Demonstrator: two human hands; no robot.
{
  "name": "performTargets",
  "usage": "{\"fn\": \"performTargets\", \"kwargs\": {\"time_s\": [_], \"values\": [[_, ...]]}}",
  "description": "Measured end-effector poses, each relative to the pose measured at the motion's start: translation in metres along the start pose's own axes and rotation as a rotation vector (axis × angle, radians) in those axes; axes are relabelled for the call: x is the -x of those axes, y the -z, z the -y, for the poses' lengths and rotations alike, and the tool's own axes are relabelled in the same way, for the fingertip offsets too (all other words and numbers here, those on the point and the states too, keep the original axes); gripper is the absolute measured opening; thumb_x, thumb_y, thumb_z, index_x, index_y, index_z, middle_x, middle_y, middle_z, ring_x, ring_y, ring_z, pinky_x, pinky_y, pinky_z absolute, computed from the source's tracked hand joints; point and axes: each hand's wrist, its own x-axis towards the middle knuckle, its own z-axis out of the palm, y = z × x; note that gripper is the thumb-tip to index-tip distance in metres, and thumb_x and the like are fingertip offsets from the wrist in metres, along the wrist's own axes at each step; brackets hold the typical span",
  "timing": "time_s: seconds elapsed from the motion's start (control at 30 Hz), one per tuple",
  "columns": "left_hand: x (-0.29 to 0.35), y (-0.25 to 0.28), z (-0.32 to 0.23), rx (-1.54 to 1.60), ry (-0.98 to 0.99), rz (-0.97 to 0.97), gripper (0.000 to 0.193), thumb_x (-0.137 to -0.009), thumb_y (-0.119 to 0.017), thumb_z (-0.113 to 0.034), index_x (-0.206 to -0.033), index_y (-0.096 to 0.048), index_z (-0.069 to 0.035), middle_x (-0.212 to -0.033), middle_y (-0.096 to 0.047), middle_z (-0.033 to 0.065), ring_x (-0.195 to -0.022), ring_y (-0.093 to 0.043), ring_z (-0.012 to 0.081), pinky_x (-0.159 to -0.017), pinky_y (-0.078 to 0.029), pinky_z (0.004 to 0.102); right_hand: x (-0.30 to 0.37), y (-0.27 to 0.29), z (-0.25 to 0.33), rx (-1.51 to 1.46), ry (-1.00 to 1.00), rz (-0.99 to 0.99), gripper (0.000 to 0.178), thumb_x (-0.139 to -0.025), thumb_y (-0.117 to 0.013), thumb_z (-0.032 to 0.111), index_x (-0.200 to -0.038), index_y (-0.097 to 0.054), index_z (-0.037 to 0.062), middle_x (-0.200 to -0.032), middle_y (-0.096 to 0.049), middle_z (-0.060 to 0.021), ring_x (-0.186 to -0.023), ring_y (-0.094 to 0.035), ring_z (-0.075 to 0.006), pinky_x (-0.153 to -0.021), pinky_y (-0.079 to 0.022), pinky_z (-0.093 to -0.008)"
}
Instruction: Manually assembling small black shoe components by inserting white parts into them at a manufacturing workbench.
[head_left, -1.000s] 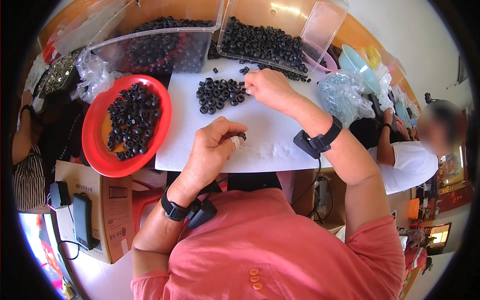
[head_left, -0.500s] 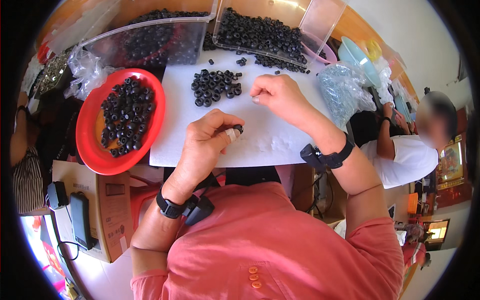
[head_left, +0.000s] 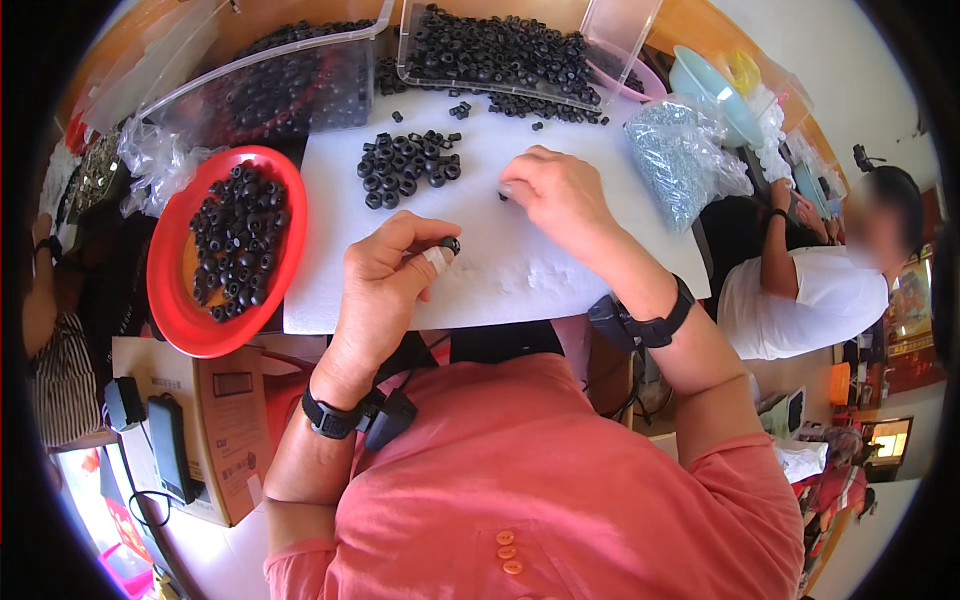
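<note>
My left hand (head_left: 378, 275), with a pale strip wrapped round a finger, pinches a small round black plastic part (head_left: 451, 244) between thumb and forefinger, just above the white foam sheet (head_left: 480, 295). Farther right, my right hand (head_left: 562, 195) is closed, its fingertips low over the sheet. A small dark bit shows at those fingertips, too hidden to name. Beyond my left hand lies a cluster of similar round black parts (head_left: 408, 170). More of them lie in a red oval basin (head_left: 160, 275) left of the sheet.
Two clear plastic bins hold black parts at the back, a left bin (head_left: 270, 95) and a right bin (head_left: 500, 60). A clear bag of pale blue-grey pieces (head_left: 670, 165) lies right, near a light-blue bowl (head_left: 715, 95). A person in white (head_left: 800, 290) sits at right.
My right hand's fingertips have come lower, and a dark bit now shows at them. My left hand keeps its black part. The whole view has shifted slightly.
</note>
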Motion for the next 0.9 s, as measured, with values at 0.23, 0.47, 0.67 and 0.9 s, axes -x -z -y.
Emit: {"fn": "performTargets", "kwargs": {"time_s": [0.23, 0.47, 0.67, 0.9], "values": [[0.001, -0.001, -0.001, -0.019, 0.016, -0.001, 0.020, -0.088, -0.062, 0.002, -0.106, -0.069, -0.001, -0.087, -0.064, 0.0008, -0.069, -0.052, 0.0046, -0.058, -0.044, 0.0204, 0.000, -0.004, 0.004, 0.217, 0.223, 0.063, 0.007, -0.081, -0.066, 0.015, -0.083, -0.066, 0.0082, -0.086, -0.065, -0.0100, -0.084, -0.064, -0.0308, -0.072, -0.050, -0.0436], [0.001, -0.002, 0.000, -0.035, 0.001, -0.024, 0.019, -0.088, -0.062, 0.002, -0.105, -0.070, 0.000, -0.085, -0.063, 0.0000, -0.068, -0.051, 0.0047, -0.058, -0.042, 0.0202, 0.013, 0.015, 0.022, 0.230, 0.162, 0.125, 0.014, -0.079, -0.069, 0.012, -0.086, -0.061, 0.0029, -0.088, -0.064, -0.0137, -0.085, -0.064, -0.0322, -0.074, -0.048, -0.0431], [0.001, -0.002, 0.000, -0.012, -0.007, -0.006, 0.019, -0.088, -0.062, 0.002, -0.105, -0.070, -0.001, -0.086, -0.064, 0.0000, -0.074, -0.055, 0.0050, -0.059, -0.045, 0.0209, 0.040, 0.008, 0.006, 0.302, 0.198, -0.026, 0.011, -0.079, -0.068, 0.009, -0.088, -0.062, 0.0044, -0.087, -0.063, -0.0108, -0.085, -0.062, -0.0304, -0.074, -0.045, -0.0411], [0.001, -0.003, -0.002, -0.036, -0.015, -0.017, 0.017, -0.088, -0.063, 0.000, -0.104, -0.070, 0.002, -0.086, -0.060, -0.0006, -0.068, -0.050, 0.0047, -0.059, -0.041, 0.0193, 0.058, 0.003, -0.002, -0.054, 0.001, -0.216, 0.017, -0.079, -0.066, 0.002, -0.094, -0.064, 0.0093, -0.085, -0.061, -0.0065, -0.084, -0.060, -0.0265, -0.074, -0.043, -0.0390]]}}
